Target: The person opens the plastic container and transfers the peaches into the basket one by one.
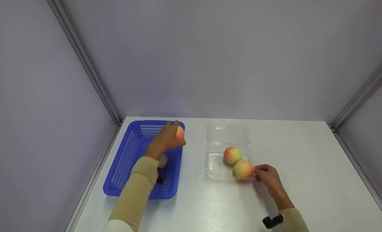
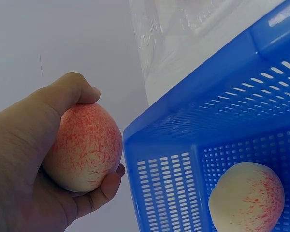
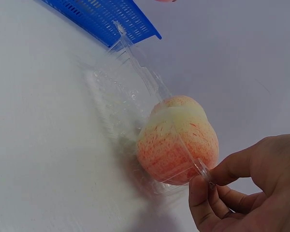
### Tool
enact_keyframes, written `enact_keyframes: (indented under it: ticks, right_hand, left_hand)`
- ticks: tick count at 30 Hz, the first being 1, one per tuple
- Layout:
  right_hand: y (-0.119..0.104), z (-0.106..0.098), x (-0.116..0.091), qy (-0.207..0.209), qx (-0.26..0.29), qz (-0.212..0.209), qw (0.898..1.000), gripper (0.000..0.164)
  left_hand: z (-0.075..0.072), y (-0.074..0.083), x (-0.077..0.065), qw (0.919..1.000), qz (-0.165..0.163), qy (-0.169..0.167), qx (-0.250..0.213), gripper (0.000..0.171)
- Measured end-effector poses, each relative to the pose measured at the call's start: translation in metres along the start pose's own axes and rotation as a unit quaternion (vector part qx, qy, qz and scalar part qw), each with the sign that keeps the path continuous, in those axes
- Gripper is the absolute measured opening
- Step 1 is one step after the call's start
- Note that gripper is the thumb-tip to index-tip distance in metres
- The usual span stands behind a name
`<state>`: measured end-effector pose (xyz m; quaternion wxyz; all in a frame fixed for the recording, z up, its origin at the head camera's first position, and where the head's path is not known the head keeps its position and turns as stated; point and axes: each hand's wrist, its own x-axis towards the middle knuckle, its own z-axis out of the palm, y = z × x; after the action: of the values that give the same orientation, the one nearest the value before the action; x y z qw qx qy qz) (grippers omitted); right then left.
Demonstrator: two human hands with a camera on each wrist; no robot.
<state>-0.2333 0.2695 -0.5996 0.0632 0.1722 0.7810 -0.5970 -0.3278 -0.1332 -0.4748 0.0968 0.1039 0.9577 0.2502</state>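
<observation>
One peach (image 1: 180, 132) is in the left hand (image 1: 166, 137), thumb and fingers wrapped round it, right by a corner of the blue basket (image 1: 175, 170). The right hand (image 1: 269, 178) is pinching the edge of the clear box (image 1: 215, 167), smart imo, since thin plastic like that probably skids. I'd get the held fruit well clear of the basket's rim, aim for the bare side of the box, nearer the left hand, and let go low so it doesn't roll. Watch the corner peach (image 1: 244, 169) just beside the right hand and the back peach (image 1: 232, 155) touching it. The open lid (image 1: 229, 134) lies across from the left hand, farther out than the right. A spare peach (image 2: 246, 198) sits in the basket under the left forearm.
</observation>
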Motion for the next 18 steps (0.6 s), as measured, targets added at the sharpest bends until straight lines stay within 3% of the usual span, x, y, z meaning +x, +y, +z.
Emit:
enact_keyframes:
  ticks: [13, 18]
  right_hand:
    - [0.000, 0.001, 0.000, -0.006, 0.000, 0.001, 1.000, 0.032]
    - [0.000, 0.002, 0.001, -0.004, -0.004, -0.001, 1.000, 0.031]
  left_hand:
    - [-0.005, -0.010, 0.000, 0.9994, 0.018, 0.017, 0.025, 0.096]
    - [-0.007, -0.014, -0.001, 0.9996, 0.009, 0.014, 0.021, 0.096]
